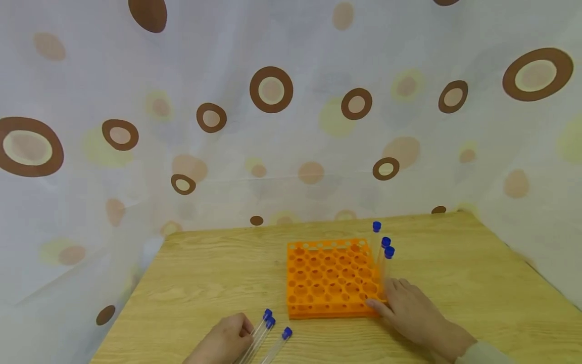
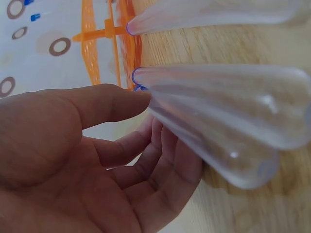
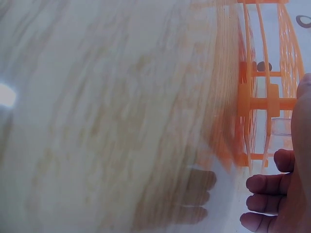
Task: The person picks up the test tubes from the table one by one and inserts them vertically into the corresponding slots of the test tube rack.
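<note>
Left hand (image 1: 223, 341) first: it's on the near side of the orange rack (image 1: 328, 312), off its left front corner. Thumb and curled fingers leave a narrow gap, right at the capped end of the closest loose tube (image 2: 218, 150). Can't tell if that's an actual pinch or just contact, tbh.

What matters here is how that tube lies: just to the hand's right, flat-ish, long axis slanting so the blue cap points towards the rack and the rounded end comes back towards the person. A second tube (image 2: 243, 99) lies right alongside it, and a third (image 2: 218, 13) is a bit apart, roughly in line with the rack's left edge. Left hand is clearly the nearer one to all three.

Right hand (image 1: 411, 311) is at the rack's right front corner, thumb against the front, fingers loosely extended by the right side, not wrapped round it. Three more capped tubes (image 1: 377, 227) stand upright along the rack's right edge. Wooden table (image 1: 204, 273) under everything, spotted cloth (image 1: 295, 45) behind the rack.

No brands or labels I can read; there's a faint bluish mark (image 2: 266, 168) near one rounded end, too blurry to make out.
</note>
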Tool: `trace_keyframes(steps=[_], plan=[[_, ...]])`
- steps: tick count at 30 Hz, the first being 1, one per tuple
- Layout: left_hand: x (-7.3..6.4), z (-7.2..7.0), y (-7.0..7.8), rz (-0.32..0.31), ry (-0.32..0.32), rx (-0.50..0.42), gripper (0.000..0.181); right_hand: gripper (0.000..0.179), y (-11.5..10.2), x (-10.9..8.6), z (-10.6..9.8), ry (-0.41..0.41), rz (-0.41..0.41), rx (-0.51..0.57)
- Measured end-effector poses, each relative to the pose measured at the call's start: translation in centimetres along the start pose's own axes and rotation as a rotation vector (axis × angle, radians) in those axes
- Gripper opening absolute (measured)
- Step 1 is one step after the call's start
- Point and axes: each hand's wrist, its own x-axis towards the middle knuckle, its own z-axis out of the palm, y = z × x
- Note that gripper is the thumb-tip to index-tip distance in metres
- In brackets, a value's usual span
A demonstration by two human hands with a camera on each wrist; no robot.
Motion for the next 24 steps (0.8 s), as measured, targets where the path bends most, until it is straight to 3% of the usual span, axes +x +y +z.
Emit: trace_keyframes(steps=[12,24], plan=[[0.07,-0.43,-0.60,0.033,-0.028,-0.029,0.009,0.051,0.02,-0.01,0.07,-0.017,0.003,0.001],[0.07,-0.94,0.14,0.037,-0.029,-0.051,0.012,0.052,-0.21,0.19,-0.27,-0.017,0.005,-0.001]])
